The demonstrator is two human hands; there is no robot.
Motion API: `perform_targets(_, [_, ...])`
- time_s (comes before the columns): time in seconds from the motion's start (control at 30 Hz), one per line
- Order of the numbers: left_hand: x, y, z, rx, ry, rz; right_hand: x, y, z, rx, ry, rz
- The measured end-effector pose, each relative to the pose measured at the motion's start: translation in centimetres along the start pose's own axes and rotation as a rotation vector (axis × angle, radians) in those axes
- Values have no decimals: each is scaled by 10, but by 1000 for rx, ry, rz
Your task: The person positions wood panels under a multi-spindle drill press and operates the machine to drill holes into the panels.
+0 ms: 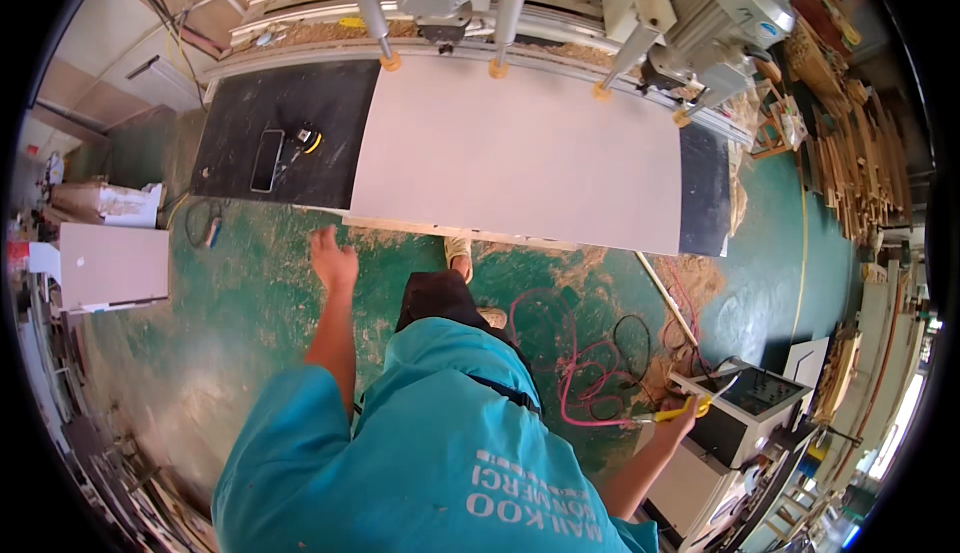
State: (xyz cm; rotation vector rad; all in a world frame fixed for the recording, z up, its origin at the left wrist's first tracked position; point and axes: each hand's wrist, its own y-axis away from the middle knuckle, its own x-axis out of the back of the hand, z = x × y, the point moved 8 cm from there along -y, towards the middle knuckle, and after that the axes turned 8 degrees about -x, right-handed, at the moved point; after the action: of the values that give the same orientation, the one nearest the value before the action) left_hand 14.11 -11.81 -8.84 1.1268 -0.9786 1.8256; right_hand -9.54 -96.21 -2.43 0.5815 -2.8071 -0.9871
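Note:
A yellow air blow gun (pixel 704 406) with a thin nozzle is in my right hand (pixel 677 423), held low at my right side beside a control cabinet (pixel 762 393). From its handle a pink air hose (pixel 563 383) runs to loose coils on the floor. My left hand (pixel 334 259) hangs in the air with its fingers apart, holding nothing, near the front edge of the black machine bed (pixel 330 88). A large pale flat panel (pixel 520 143) lies across that bed, apart from both hands.
Motors (pixel 735 3) and vertical rods with orange pads stand over the panel's far edge. A phone (pixel 266 161) and a small black-and-yellow tool (pixel 308 140) lie on the bed's left part. Sawdust covers patches of the green floor (pixel 240 283). Wood strips (pixel 850 153) are stacked at right.

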Motion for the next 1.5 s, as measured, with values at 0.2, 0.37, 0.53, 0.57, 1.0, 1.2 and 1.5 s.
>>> perform_targets(0.2, [-3, 63, 262, -538, 537, -764, -181, 76, 73, 12, 167, -331])
perform_targets(0.37, [-7, 82, 323, -689, 1018, -707, -435, 251, 119, 724, 933, -1085])
perform_targets(0.53, [21, -14, 281, 170, 1553, -600, -558, 346, 7, 1424, 1381, -1400])
perform_targets(0.57, [19, -28, 259, 208, 1605, -510, -585, 372, -35, 1451, 1326, -1301])
perform_targets(1.0, [5, -50, 108, 647, 1668, -38, -844, 540, -88, 2226, 868, -779])
perform_targets(1.2, [19, -33, 38, 979, 1633, 324, -763, 545, -15, 2001, 475, -1450])
perform_targets(1.5, [70, 75, 38, 1141, 1382, 592, -859, 255, 287, 1218, 1244, -1130])
